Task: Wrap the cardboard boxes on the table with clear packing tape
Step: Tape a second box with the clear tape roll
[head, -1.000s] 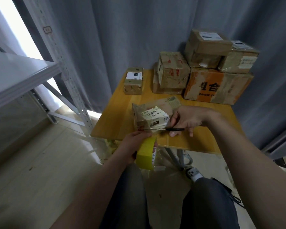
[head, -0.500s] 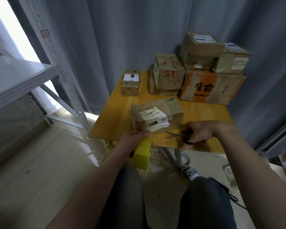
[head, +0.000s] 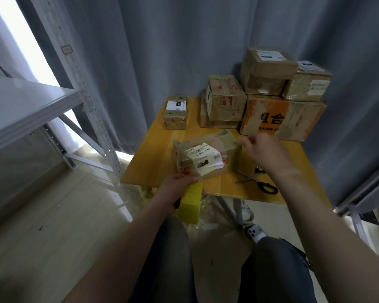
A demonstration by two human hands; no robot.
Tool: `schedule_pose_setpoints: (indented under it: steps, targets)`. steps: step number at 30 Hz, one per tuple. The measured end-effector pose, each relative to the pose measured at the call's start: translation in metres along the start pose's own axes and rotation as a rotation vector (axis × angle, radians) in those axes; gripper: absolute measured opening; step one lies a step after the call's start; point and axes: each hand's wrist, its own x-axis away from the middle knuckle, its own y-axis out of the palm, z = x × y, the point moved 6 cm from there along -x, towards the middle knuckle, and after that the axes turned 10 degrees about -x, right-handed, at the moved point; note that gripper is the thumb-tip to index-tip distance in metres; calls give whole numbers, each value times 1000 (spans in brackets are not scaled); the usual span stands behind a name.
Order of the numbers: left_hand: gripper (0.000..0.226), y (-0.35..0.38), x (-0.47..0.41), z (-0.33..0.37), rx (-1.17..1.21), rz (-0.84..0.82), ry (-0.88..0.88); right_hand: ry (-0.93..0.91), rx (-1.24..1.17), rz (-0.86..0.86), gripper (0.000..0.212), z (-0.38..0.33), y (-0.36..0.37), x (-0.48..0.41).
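Observation:
A cardboard box (head: 206,158) with a white barcode label lies near the front of the wooden table (head: 158,154), shiny with clear tape. My left hand (head: 175,189) grips a roll of tape (head: 190,204) with a yellow-green core at the table's front edge, just below the box. My right hand (head: 265,152) hovers blurred by the box's right end with fingers loosely spread and nothing in it. Black-handled scissors (head: 260,182) lie on the table under my right wrist.
Several taped boxes are stacked at the back right (head: 278,106), and a small box (head: 175,112) stands at the back left. A grey metal shelf (head: 31,106) fills the left. Grey curtains hang behind. Another tape roll (head: 246,214) lies on the floor under the table.
My right hand has set the scissors down on the table and moved up to the box's right end. My left hand still holds the tape roll at the front edge.

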Motion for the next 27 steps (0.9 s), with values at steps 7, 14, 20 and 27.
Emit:
schedule_pose_setpoints:
  steps: [7, 14, 20, 27]
  targets:
    - [24, -4, 1, 1, -58, 12, -8, -493, 88, -388, 57, -84, 82, 17]
    - [24, -38, 4, 3, -449, -46, -24, -544, 118, -191, 53, -81, 88, 12]
    - [19, -92, 5, 38, -196, 214, 90, -581, 41, -292, 64, -74, 83, 5]
    - [17, -92, -12, 57, -179, 532, 247, -577, -122, -344, 62, -66, 82, -6]
